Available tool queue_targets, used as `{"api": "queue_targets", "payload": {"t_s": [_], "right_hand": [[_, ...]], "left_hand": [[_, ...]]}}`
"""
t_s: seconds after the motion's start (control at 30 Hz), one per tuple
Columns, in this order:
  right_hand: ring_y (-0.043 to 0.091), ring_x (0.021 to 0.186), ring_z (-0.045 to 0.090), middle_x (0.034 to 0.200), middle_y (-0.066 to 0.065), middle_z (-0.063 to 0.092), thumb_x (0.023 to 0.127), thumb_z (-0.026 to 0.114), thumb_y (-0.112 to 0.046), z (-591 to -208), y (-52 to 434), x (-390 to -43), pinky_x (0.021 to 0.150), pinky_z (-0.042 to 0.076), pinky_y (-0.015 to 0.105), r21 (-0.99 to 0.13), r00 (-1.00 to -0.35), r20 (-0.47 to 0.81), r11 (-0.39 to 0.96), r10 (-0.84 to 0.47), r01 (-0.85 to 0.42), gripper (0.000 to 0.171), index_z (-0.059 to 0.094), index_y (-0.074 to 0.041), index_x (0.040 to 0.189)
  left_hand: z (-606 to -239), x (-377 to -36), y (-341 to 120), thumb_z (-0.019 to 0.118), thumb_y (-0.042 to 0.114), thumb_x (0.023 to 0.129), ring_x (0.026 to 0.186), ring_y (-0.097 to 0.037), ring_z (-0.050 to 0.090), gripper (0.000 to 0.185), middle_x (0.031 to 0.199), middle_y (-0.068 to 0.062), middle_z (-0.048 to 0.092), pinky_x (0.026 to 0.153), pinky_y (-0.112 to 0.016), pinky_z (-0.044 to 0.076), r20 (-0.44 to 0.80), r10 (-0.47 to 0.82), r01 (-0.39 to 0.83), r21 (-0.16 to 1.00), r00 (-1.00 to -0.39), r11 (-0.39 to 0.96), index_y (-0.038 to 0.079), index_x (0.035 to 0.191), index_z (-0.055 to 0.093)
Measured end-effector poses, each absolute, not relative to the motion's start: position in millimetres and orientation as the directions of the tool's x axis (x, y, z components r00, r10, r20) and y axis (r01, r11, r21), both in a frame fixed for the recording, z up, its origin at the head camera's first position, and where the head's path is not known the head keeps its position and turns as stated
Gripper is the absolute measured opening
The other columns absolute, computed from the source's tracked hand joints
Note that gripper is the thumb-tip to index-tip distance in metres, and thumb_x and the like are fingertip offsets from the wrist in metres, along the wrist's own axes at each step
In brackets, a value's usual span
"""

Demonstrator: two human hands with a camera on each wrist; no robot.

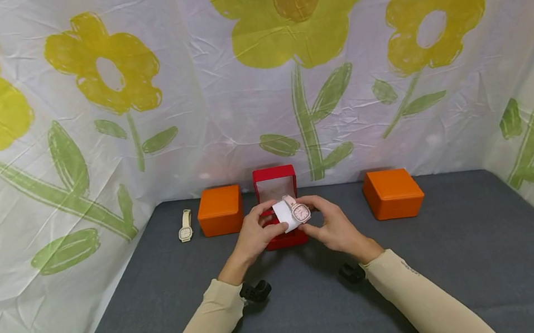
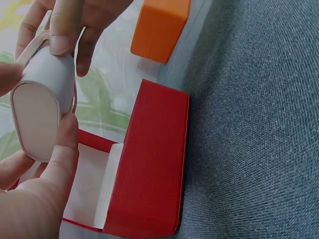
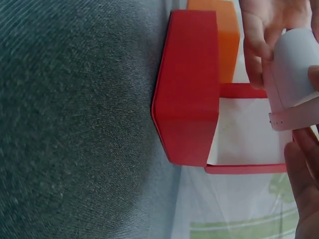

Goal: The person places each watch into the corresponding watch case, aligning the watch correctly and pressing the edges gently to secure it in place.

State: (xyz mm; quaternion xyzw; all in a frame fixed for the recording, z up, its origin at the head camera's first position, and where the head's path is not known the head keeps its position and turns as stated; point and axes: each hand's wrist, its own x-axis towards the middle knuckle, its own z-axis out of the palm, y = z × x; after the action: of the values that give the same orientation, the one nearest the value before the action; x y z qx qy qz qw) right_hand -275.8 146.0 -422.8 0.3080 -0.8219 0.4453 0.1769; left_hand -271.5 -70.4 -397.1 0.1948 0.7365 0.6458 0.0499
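Note:
A white watch cushion [image 1: 283, 215] is held in the air between both hands, over an open red watch box [image 1: 274, 173]. Around the cushion's right part runs the pale pink strap of a wristwatch [image 1: 300, 212], its dial facing up toward the head camera. My left hand [image 1: 254, 234] pinches the cushion's left end between thumb and fingers; in the left wrist view the cushion's flat oval end [image 2: 36, 122] shows. My right hand [image 1: 333, 226] grips the watch and cushion from the right. The right wrist view shows the strap [image 3: 299, 117] lying against the cushion [image 3: 296, 62].
Left of the red box stands a closed orange box [image 1: 220, 212], with a cream wristwatch [image 1: 185, 226] lying beside it. Another closed orange box [image 1: 393, 195] stands at the right. Behind the grey tabletop [image 1: 311, 312] hangs a flower-printed curtain [image 1: 212, 134].

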Motion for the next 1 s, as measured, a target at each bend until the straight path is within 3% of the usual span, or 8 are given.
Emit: {"api": "queue_targets", "payload": {"t_s": [0.23, 0.47, 0.6, 1.0], "right_hand": [[0.015, 0.095, 0.056, 0.113, 0.001, 0.061, 0.081, 0.076, -0.006, -424.7, 148.1, -277.6, 0.085, 0.050, 0.044, -0.624, -0.739, 0.578, 0.395, -0.347, -0.674, 0.054, 0.054, -0.011, 0.130], [0.030, 0.091, 0.059, 0.109, 0.016, 0.062, 0.081, 0.072, 0.005, -410.8, 143.8, -266.5, 0.081, 0.051, 0.051, -0.625, -0.720, 0.603, 0.357, -0.344, -0.694, 0.053, 0.052, 0.003, 0.129], [0.031, 0.090, 0.058, 0.110, 0.020, 0.060, 0.082, 0.069, 0.008, -398.7, 140.0, -256.2, 0.080, 0.051, 0.051, -0.616, -0.720, 0.597, 0.372, -0.355, -0.694, 0.051, 0.050, 0.008, 0.128], [0.017, 0.094, 0.056, 0.123, 0.009, 0.055, 0.086, 0.067, 0.000, -424.8, 143.0, -274.1, 0.078, 0.053, 0.045, -0.588, -0.702, 0.622, 0.386, -0.346, -0.711, 0.055, 0.046, -0.004, 0.136]], "left_hand": [[-394.1, -268.6, -70.7, 0.070, -0.001, 0.081, 0.114, -0.041, 0.051, 0.068, 0.138, -0.026, 0.034, 0.095, -0.042, 0.047, 0.177, 0.366, 0.225, 0.970, -0.914, 0.091, -0.010, 0.140, 0.036], [-395.1, -270.4, -69.3, 0.071, -0.002, 0.082, 0.115, -0.041, 0.052, 0.067, 0.139, -0.025, 0.035, 0.095, -0.039, 0.047, 0.190, 0.357, 0.232, 0.970, -0.915, 0.077, -0.009, 0.139, 0.038], [-408.3, -279.2, -69.3, 0.072, -0.001, 0.080, 0.113, -0.039, 0.053, 0.067, 0.138, -0.023, 0.036, 0.094, -0.039, 0.048, 0.201, 0.332, 0.234, 0.970, -0.922, 0.064, -0.007, 0.139, 0.040], [-416.2, -283.8, -70.8, 0.078, 0.010, 0.078, 0.108, -0.030, 0.058, 0.066, 0.135, -0.014, 0.042, 0.084, -0.035, 0.053, 0.185, 0.293, 0.224, 0.969, -0.938, 0.103, 0.002, 0.137, 0.048]]}}
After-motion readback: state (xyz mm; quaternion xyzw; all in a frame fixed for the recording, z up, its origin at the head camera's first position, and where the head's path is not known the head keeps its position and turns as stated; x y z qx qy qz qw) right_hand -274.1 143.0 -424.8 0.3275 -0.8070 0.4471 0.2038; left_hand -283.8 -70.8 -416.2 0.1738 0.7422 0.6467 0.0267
